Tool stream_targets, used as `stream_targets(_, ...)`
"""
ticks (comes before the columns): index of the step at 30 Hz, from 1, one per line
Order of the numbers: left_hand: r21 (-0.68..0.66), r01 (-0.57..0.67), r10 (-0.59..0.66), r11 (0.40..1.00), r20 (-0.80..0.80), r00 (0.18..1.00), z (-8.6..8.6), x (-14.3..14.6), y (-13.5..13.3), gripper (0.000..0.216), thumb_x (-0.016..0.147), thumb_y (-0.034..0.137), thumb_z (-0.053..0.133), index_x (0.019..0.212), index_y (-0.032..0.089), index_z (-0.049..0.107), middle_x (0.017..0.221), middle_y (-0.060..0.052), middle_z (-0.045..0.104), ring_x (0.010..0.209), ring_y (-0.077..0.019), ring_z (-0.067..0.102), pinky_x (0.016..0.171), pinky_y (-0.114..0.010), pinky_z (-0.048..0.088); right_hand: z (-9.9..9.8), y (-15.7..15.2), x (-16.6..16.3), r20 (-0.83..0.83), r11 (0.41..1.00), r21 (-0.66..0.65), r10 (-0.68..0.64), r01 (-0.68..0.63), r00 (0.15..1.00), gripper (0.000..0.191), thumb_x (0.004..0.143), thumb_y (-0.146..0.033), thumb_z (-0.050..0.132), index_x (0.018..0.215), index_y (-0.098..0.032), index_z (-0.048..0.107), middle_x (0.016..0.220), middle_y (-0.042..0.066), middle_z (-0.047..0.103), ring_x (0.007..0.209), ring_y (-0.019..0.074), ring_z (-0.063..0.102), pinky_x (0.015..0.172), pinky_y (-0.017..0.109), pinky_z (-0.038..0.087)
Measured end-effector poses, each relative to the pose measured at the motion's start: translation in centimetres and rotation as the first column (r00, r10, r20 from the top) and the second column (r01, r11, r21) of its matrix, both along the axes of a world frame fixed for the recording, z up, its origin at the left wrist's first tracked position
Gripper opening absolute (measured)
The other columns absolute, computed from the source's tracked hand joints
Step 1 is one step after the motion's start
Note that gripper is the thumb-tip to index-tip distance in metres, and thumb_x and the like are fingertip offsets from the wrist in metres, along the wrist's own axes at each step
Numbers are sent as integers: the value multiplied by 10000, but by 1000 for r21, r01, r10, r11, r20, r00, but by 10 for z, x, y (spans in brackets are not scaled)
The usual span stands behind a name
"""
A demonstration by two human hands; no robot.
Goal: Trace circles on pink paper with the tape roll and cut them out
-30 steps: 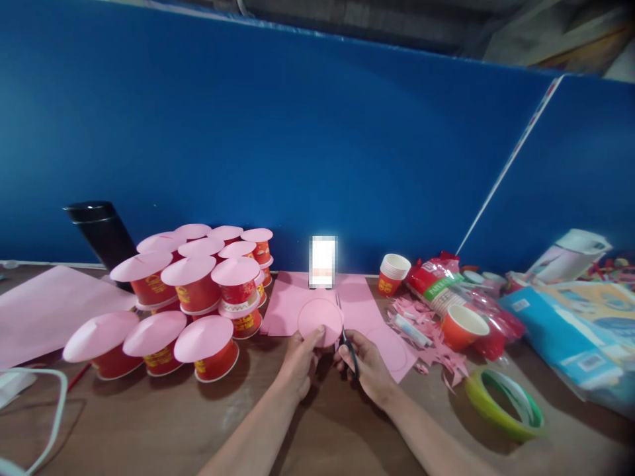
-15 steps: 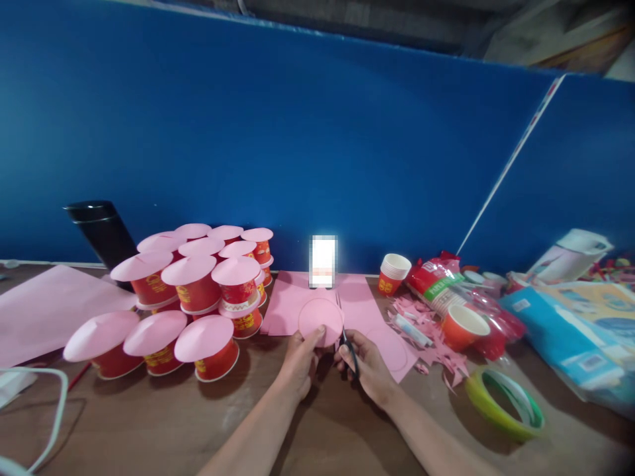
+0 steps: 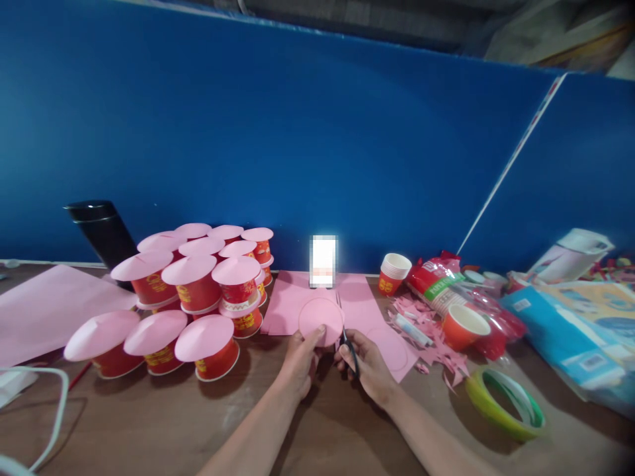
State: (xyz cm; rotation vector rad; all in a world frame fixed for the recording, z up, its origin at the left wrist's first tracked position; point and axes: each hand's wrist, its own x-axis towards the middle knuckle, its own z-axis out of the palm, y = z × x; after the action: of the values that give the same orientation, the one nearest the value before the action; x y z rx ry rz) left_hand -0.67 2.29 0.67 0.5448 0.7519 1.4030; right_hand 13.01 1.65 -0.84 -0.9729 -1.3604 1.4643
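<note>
My left hand point(image 3: 300, 360) pinches the lower edge of a pink paper circle point(image 3: 320, 319) and holds it upright over the wooden table. My right hand point(image 3: 367, 367) grips black-handled scissors point(image 3: 346, 337), whose blades point up along the circle's right edge. Under both lies a pink paper sheet point(image 3: 362, 311) with a drawn circle outline. To the left stand several red paper cups topped with pink paper discs point(image 3: 198, 291), some stacked two high.
A lit phone point(image 3: 323, 261) leans on the blue wall. At the right are a stack of red cups point(image 3: 393, 273), a cup lying on its side point(image 3: 464, 326), pink paper scraps point(image 3: 426, 330), a green tape roll point(image 3: 503, 403) and packets. A black flask point(image 3: 102, 235) and a pink sheet point(image 3: 44, 311) lie at left.
</note>
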Motion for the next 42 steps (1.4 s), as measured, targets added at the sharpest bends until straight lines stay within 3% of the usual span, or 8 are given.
stream_targets(42, -10, 14, -14, 1000, 21, 1000, 1, 0, -2, 269, 653, 267, 724, 822, 73, 641, 715, -101, 695, 672, -182, 663, 681, -260, 518, -1, 1, 1, -12, 1000, 6, 17, -17, 1000, 345, 786, -424, 610, 1022, -187, 524, 725, 1, 588, 565, 77, 527, 446, 160, 392)
